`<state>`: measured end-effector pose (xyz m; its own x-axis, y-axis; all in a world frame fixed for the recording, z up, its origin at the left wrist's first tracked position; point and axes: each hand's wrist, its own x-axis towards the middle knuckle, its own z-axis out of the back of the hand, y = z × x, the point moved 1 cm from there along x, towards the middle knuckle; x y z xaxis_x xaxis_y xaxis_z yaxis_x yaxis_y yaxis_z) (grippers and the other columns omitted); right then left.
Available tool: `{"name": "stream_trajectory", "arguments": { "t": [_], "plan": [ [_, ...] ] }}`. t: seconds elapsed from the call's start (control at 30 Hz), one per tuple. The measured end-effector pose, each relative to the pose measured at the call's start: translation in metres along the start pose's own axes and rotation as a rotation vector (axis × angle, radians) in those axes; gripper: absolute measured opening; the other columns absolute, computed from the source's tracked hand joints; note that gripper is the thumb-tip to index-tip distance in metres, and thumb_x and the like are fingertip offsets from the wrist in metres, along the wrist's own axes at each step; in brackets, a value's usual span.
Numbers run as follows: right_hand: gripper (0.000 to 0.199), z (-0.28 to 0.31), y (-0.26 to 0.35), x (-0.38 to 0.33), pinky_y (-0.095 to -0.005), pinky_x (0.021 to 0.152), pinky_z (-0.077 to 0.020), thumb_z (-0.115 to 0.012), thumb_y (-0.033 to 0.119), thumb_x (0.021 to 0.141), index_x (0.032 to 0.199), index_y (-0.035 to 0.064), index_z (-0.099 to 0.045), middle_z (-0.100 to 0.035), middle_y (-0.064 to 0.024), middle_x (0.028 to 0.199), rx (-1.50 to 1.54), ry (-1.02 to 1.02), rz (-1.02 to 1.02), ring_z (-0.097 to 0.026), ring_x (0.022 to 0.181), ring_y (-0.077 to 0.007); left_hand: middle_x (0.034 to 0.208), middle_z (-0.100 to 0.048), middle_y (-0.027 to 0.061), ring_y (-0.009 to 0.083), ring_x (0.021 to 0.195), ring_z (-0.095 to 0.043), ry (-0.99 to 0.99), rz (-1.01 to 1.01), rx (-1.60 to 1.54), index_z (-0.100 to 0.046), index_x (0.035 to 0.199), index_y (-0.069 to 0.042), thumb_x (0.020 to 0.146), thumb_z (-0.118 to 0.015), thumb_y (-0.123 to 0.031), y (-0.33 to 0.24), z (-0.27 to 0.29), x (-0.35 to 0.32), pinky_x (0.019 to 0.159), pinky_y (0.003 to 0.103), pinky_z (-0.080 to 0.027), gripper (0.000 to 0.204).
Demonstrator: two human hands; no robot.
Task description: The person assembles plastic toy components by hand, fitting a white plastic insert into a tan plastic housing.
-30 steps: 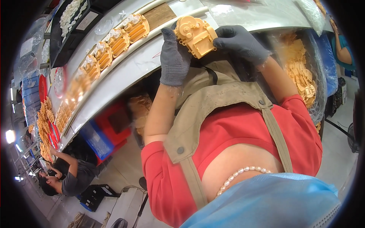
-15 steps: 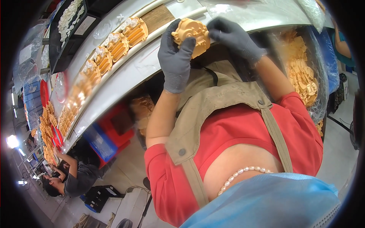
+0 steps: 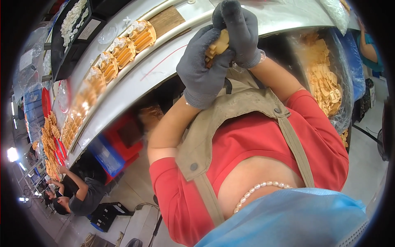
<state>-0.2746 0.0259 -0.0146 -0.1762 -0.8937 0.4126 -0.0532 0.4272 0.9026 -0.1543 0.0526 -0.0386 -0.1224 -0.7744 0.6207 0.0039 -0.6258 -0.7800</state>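
Note:
Both my gloved hands meet above the front edge of the workbench, around a yellow-orange moulded plastic part. My left hand is closed on it from the left, thumb across the near side. Pressed against the part from the right is my right hand, its fingers bent and held together. The gloves cover most of the part; only a narrow strip of it shows between them. I cannot make out whether the right fingers also pinch something small.
A row of similar orange parts with white pieces on them lies along a white rail on the bench. Black bins of white pieces stand behind. Bagged orange parts fill a container at right. A co-worker works at far left.
My right hand has moved left onto the part and now covers much of it. The part has been turned, so its face-like relief no longer shows.

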Motion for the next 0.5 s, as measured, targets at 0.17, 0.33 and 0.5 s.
{"name": "stream_trajectory", "arguments": {
  "t": [0.17,0.33,0.5],
  "plan": [
    [0.045,0.001,0.003,0.013,-0.0247,0.056,-0.0357,-0.045,0.042,0.093,0.069,0.0031,-0.05,-0.048,-0.0012,0.066,0.058,0.066,-0.032,-0.043,0.062,-0.009,0.111,-0.058,0.0102,0.0154,0.098,-0.055,0.009,0.092,-0.181,-0.05,0.116,0.001,0.079,-0.067,-0.004,0.008,0.005,0.004,0.087,0.028,-0.045,0.041],
    [0.043,0.022,0.001,0.011,-0.0285,0.084,-0.0457,-0.066,0.024,0.08,0.116,0.0051,-0.052,-0.058,-0.0071,0.104,-0.417,0.196,0.134,-0.056,0.096,-0.0138,0.118,-0.05,0.0066,0.0212,0.106,-0.051,-0.142,0.331,-0.849,-0.039,0.13,-0.009,0.088,-0.058,-0.015,-0.001,0.021,0.02,0.095,0.035,-0.04,0.047],
    [0.052,0.022,0.009,-0.005,-0.03,0.092,-0.0426,-0.071,0.004,0.07,0.117,0.0034,-0.049,-0.055,-0.0094,0.111,-0.205,0.444,-0.047,-0.053,0.106,-0.0201,0.109,-0.056,0.0108,0.0202,0.1,-0.056,0.063,0.311,-0.491,-0.048,0.112,-0.004,0.07,-0.071,0.004,0.006,0.04,0.024,0.089,0.032,-0.045,0.049]
  ]
}}
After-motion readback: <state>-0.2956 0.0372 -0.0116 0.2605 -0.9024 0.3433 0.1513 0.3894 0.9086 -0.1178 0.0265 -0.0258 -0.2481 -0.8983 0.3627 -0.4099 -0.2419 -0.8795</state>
